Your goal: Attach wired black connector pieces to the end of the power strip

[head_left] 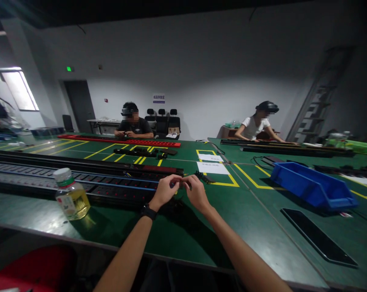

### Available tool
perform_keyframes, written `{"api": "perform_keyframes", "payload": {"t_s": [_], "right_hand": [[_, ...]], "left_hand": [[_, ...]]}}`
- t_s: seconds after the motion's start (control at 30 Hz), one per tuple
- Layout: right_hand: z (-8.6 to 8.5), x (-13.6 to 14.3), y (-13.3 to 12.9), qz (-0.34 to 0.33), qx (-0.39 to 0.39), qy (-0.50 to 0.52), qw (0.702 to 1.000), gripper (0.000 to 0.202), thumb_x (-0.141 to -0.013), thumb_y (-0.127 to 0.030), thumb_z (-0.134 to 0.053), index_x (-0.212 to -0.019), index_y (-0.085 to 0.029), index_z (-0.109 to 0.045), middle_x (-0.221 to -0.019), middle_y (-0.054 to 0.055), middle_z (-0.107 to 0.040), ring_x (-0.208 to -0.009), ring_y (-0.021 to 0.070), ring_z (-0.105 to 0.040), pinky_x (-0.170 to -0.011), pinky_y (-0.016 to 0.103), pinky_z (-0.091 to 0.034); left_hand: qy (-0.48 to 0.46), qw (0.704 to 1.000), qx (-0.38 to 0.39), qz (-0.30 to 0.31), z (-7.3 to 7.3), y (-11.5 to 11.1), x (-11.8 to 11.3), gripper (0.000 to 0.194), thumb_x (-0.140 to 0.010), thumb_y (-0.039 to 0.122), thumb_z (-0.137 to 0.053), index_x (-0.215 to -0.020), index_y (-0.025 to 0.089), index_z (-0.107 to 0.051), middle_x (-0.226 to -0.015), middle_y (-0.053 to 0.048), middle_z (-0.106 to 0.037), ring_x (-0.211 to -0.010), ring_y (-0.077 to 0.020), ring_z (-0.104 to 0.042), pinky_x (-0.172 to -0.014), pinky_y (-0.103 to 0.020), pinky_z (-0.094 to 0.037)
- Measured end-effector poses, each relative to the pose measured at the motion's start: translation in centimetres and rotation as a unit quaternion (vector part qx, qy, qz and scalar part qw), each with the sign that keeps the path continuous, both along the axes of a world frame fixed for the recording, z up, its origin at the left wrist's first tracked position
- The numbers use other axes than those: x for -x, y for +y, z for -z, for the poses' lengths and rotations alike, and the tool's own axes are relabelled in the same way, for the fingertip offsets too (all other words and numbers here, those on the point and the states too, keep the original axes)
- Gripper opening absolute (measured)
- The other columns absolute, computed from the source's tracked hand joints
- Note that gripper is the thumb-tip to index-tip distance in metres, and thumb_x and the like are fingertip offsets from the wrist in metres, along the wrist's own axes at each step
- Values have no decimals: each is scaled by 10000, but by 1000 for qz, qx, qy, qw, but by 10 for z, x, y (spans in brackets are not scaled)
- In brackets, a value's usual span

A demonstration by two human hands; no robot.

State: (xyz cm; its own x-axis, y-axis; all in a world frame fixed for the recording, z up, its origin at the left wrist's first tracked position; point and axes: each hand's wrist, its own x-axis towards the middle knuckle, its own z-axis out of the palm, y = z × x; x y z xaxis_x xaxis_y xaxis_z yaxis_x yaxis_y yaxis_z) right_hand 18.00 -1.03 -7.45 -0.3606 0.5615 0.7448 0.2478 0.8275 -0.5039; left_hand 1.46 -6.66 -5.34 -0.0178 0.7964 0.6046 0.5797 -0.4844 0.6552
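Observation:
My left hand [167, 190], with a dark watch [149, 211] on its wrist, is closed with fingertips pinched together at the right end of a long black slotted rail [116, 188]. Against it, my right hand [196, 190] is closed too, thumb and fingers meeting the left fingertips. Between them is a small dark piece that I cannot make out. A blue strip [131, 185] runs lengthwise along the rail. Under my hands, dark parts lie in shadow on the green table [183, 239]. Just right of my fingers lies a small black part [205, 177].
At left stands a bottle of yellow liquid [72, 198]. To the right are a blue bin [312, 184] and a phone-like dark slab [320, 235]. White papers [213, 167] lie inside yellow tape. Across the table, two people work near a red rail [125, 140] and black rails [280, 150].

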Motion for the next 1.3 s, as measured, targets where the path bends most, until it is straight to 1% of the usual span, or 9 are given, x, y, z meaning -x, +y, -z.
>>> {"api": "perform_keyframes", "payload": {"t_s": [0.2,0.37,0.47,0.6,0.83,0.97,1.13,1.2,1.3], "right_hand": [[0,-1,-5,4,-27,4,1000,236,-958,-166,-519,-1059,-200,-729,-991,90,-715,-912,215,-681,-837,314,-535],[1,3,-4,-7,-1,32,999,231,-934,-180,-556,-1095,-194,-722,-984,78,-749,-872,205,-697,-804,298,-529],[3,4,-2,-15,32,48,998,242,-918,-199,-566,-1128,-185,-685,-868,37,-733,-763,182,-675,-730,275,-512],[6,4,2,-17,43,62,997,161,-897,-195,-560,-999,-199,-683,-812,13,-706,-705,162,-639,-689,256,-489],[0,0,-1,1,16,27,999,112,-880,-157,-591,-880,-204,-692,-813,28,-694,-760,169,-637,-710,253,-476],[-1,1,-3,30,15,-5,999,95,-901,-175,-616,-844,-206,-685,-790,20,-681,-745,164,-623,-685,247,-452],[1,-5,6,118,21,-50,992,109,-930,-236,-616,-837,-214,-669,-822,24,-701,-746,166,-629,-701,253,-431],[2,-10,11,156,32,-60,985,120,-937,-256,-608,-840,-215,-664,-825,26,-705,-734,167,-627,-690,253,-420],[5,-17,19,194,54,-80,976,112,-931,-253,-607,-841,-217,-664,-816,23,-711,-720,163,-628,-660,247,-402]], "left_hand": [[21,1000,-13,9,-4,-3,3,248,-871,200,-629,-1102,193,-718,-1000,-38,-788,-892,-172,-737,-840,-276,-575],[35,999,-17,0,-4,-3,4,255,-909,245,-613,-1142,205,-710,-1037,-44,-786,-908,-178,-737,-839,-286,-575],[54,998,-25,-5,-3,-3,5,259,-933,266,-599,-1157,206,-714,-1074,-55,-782,-928,-185,-730,-854,-298,-569],[87,996,-35,-10,-5,-4,5,222,-949,283,-584,-1090,215,-740,-1070,-60,-781,-955,-198,-719,-860,-307,-555],[57,998,12,-4,-9,-6,4,196,-932,383,-617,-920,203,-694,-874,-28,-748,-792,-169,-691,-726,-268,-533],[31,999,36,-11,-7,-4,6,204,-902,394,-634,-866,198,-671,-819,-27,-728,-758,-168,-676,-697,-267,-529],[-50,998,46,-10,-5,2,13,258,-864,380,-642,-1009,181,-715,-908,-59,-768,-825,-194,-716,-771,-304,-564],[-59,997,51,-17,-5,4,16,264,-859,385,-632,-978,176,-742,-926,-70,-781,-839,-204,-723,-783,-315,-570],[-50,996,51,-48,-5,5,19,253,-844,394,-638,-895,175,-753,-864,-63,-782,-786,-202,-716,-742,-306,-565]]}}
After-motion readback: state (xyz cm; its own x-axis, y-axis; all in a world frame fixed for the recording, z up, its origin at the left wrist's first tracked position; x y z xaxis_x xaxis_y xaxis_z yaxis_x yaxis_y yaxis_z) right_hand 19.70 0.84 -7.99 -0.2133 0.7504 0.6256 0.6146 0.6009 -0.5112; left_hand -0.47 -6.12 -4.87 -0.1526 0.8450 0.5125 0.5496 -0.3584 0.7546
